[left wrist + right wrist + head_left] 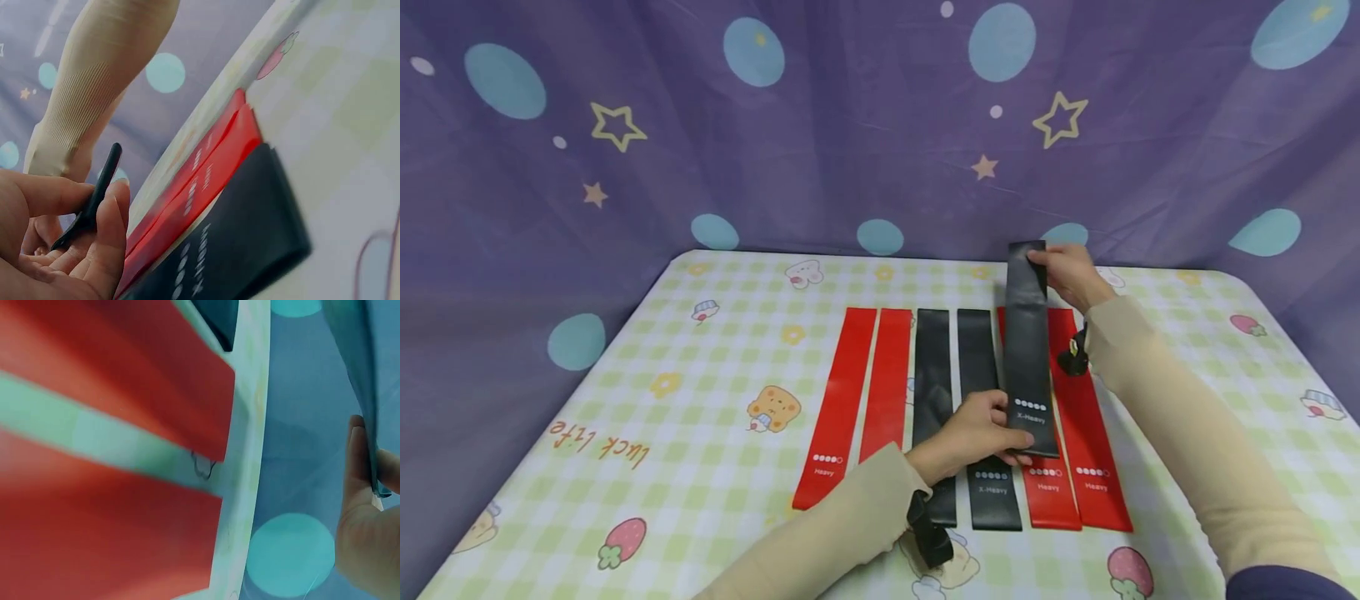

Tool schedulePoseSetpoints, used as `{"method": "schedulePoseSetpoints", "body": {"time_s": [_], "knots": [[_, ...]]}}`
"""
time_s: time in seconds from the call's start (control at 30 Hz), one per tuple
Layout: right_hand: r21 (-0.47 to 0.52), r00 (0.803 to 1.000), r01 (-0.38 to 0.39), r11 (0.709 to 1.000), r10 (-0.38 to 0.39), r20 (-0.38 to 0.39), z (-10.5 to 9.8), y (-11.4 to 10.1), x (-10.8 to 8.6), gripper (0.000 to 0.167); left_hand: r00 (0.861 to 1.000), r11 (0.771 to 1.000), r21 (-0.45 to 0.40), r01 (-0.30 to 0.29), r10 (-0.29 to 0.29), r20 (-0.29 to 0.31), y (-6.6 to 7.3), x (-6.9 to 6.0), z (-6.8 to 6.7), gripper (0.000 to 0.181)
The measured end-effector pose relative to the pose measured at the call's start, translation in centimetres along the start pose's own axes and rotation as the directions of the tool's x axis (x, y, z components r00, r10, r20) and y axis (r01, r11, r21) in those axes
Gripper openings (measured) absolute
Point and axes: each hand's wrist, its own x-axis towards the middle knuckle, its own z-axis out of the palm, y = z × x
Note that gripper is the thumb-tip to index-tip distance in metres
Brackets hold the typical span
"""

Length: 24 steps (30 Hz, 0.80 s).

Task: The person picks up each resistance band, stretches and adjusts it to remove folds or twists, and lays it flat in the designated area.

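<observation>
A black resistance band [1028, 333] marked X-Heavy is stretched out flat between both hands above the table. My left hand [973, 433] pinches its near end between thumb and fingers, also seen in the left wrist view, where the band's edge [100, 194] sits in the grip. At the far end, my right hand [1071, 271] pinches the top corner. Beneath the held band lie two red Heavy bands, the inner one [1051, 500] partly covered and the outer one [1086, 417] beside it. Just left of them lies another black X-Heavy band [977, 350], partly behind the left hand.
Farther left lie a black band [932, 358] and two red bands, one inner [891, 367] and one outer [842, 400], the left forearm covering part of them. A checked cloth [715, 517] covers the table. A purple curtain [850, 125] hangs behind its far edge.
</observation>
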Motion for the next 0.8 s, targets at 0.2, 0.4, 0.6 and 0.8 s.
{"method": "schedulePoseSetpoints", "body": {"time_s": [0.2,0.4,0.6,0.8], "knots": [[-0.013,1.000,-0.004,1.000,0.004,-0.009,-1.4,0.3,-0.2,0.023,0.998,0.999,0.028,0.018,-0.019,0.058,-0.1,0.0,1.4,0.020],[-0.100,0.999,-0.018,0.995,0.015,-0.031,-2.6,1.0,-0.3,0.024,0.994,0.995,0.072,0.063,-0.069,0.087,0.0,-0.2,2.7,0.005],[-0.208,0.998,-0.060,0.976,0.056,-0.028,-3.9,1.4,-0.7,0.061,0.989,0.993,0.084,0.088,-0.098,0.114,-0.4,-0.2,3.7,0.037],[-0.166,0.999,-0.040,0.985,0.040,0.002,-5.6,2.2,-1.2,0.024,0.975,0.992,0.062,0.106,-0.116,0.192,-0.7,0.0,5.0,0.033]]}}
